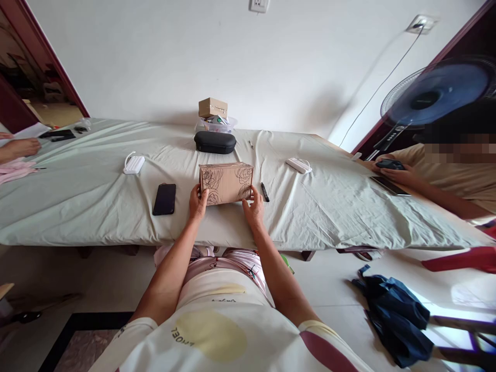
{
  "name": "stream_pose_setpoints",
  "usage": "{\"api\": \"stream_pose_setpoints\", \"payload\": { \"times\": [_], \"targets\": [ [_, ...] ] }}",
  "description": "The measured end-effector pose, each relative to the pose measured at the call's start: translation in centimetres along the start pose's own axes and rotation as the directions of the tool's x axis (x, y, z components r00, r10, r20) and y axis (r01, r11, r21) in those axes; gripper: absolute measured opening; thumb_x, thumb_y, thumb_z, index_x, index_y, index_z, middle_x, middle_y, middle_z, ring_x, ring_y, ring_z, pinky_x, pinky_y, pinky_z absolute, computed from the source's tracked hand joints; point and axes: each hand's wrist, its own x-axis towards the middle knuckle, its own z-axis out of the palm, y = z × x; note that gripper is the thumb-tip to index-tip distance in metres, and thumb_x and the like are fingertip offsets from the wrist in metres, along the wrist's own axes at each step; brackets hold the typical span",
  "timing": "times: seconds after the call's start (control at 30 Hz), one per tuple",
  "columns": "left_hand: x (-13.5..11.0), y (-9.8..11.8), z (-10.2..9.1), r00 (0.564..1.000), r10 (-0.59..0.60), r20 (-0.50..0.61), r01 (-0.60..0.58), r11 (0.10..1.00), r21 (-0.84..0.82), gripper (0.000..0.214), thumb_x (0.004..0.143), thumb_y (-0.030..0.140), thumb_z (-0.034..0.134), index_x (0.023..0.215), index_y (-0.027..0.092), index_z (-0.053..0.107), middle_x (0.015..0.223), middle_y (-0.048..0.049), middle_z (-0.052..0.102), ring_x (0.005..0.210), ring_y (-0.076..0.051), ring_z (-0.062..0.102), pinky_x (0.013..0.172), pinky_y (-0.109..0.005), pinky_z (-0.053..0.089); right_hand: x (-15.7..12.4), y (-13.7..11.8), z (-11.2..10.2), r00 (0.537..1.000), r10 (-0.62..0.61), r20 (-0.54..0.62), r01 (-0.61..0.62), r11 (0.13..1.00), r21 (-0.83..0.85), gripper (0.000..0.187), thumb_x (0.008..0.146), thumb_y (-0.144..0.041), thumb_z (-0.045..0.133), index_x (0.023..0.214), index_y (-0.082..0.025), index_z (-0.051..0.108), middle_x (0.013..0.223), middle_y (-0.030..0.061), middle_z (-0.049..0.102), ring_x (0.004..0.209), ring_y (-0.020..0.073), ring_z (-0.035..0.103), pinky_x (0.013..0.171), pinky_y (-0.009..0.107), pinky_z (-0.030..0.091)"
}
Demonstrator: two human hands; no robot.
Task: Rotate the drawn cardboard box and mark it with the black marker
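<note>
Between my two hands is a brown cardboard box point(228, 184), its near face drawn over with black scribbled swirls at the corners. My left hand point(198, 202) grips its left edge, thumb on the front face. At the lower right corner, my right hand point(253, 206) holds the box with the fingers along its side. The box is tilted so that the drawn face looks toward me. Just right of it lies a black marker pen point(265, 192). To the left, a dark smartphone point(165, 199) lies flat on the cloth.
Behind the box sit a black zip case point(215, 142), a plastic basket point(228, 124) and a smaller cardboard box point(213, 107). White power banks point(134, 164) point(299, 165) lie on both sides. Another person's hands point(393, 168) hold a dark device at right; a co-worker's hand point(23, 148) shows at left.
</note>
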Motion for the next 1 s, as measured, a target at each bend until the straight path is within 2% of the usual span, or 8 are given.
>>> {"api": "stream_pose_setpoints", "payload": {
  "times": [0.1,0.17,0.33,0.47,0.6,0.7,0.87,1.0],
  "targets": [
    [0.0,0.5,-0.1,0.99,-0.108,-0.094,0.103,0.993,-0.059,0.052,0.096,0.063,0.053,0.117,0.017,0.062,0.114,-0.0153,0.072,0.104,-0.025,0.072,0.089,-0.037,0.059,0.0,-1.1,-0.4,0.999,-0.037,-0.017,0.038,0.999,0.029,0.051,0.087,-0.028,0.064,0.137,-0.023,0.06,0.105,0.0062,0.064,0.087,0.0185,0.064,0.071,0.033,0.058],
    [0.0,1.0,-0.1,0.985,-0.112,-0.128,0.105,0.993,-0.062,0.052,0.094,0.065,0.055,0.113,0.018,0.062,0.111,-0.0148,0.072,0.101,-0.026,0.072,0.086,-0.037,0.059,0.0,-1.6,-0.5,0.996,-0.066,-0.056,0.069,0.996,0.048,0.042,0.089,-0.029,0.063,0.131,-0.022,0.063,0.111,0.0084,0.065,0.089,0.0184,0.064,0.07,0.031,0.058],
    [-0.4,1.7,0.0,0.993,-0.041,-0.11,0.035,0.998,-0.052,0.058,0.092,0.068,0.056,0.121,0.018,0.062,0.112,-0.0133,0.071,0.099,-0.024,0.07,0.085,-0.034,0.058,0.0,-1.9,-0.7,0.976,-0.053,-0.213,0.07,0.995,0.073,0.037,0.094,-0.036,0.062,0.128,-0.023,0.061,0.118,0.011,0.063,0.087,0.0173,0.061,0.067,0.03,0.056],
    [-0.7,2.0,0.1,0.998,0.0,-0.071,-0.002,1.0,-0.023,0.059,0.094,0.067,0.051,0.125,0.018,0.064,0.117,-0.013,0.069,0.105,-0.024,0.067,0.088,-0.034,0.056,0.0,-1.7,-0.7,0.965,-0.033,-0.26,0.056,0.995,0.082,0.036,0.097,-0.039,0.059,0.13,-0.025,0.06,0.122,0.0113,0.061,0.087,0.0172,0.06,0.068,0.031,0.057],
    [-0.7,2.2,-0.1,0.998,0.027,-0.062,-0.026,0.999,0.026,0.061,0.096,0.068,0.047,0.123,0.017,0.067,0.116,-0.0135,0.07,0.108,-0.026,0.067,0.095,-0.038,0.055,0.0,-1.9,-0.8,0.968,-0.107,-0.226,0.116,0.993,0.026,0.03,0.1,-0.034,0.055,0.127,-0.025,0.063,0.12,0.0107,0.062,0.093,0.017,0.064,0.069,0.029,0.059],
    [-0.7,2.2,-0.1,0.997,0.068,-0.046,-0.065,0.996,0.065,0.065,0.098,0.071,0.043,0.126,0.017,0.066,0.121,-0.0151,0.07,0.116,-0.028,0.066,0.104,-0.041,0.052,-0.1,-2.1,-0.8,0.969,-0.166,-0.184,0.17,0.986,0.003,0.031,0.1,-0.03,0.053,0.128,-0.024,0.063,0.128,0.0129,0.06,0.11,0.0202,0.064,0.071,0.028,0.061],
    [-0.9,1.6,0.3,0.996,0.02,-0.082,-0.012,0.996,0.094,0.08,0.097,0.074,0.042,0.148,0.014,0.051,0.138,-0.0206,0.064,0.128,-0.031,0.062,0.112,-0.045,0.048,-0.3,-1.9,-0.5,0.976,-0.181,-0.12,0.176,0.983,-0.05,0.04,0.098,-0.025,0.05,0.136,-0.024,0.059,0.14,0.0159,0.056,0.128,0.0247,0.058,0.074,0.031,0.063],
    [-1.0,1.3,0.4,0.997,0.044,-0.059,-0.038,0.995,0.097,0.075,0.1,0.07,0.042,0.155,0.018,0.045,0.144,-0.018,0.062,0.136,-0.029,0.058,0.116,-0.043,0.045,-0.5,-1.5,-0.1,0.984,-0.174,-0.039,0.171,0.983,-0.07,0.053,0.096,-0.023,0.048,0.15,-0.025,0.048,0.152,0.0168,0.047,0.142,0.0273,0.048,0.092,0.042,0.063]
  ]
}}
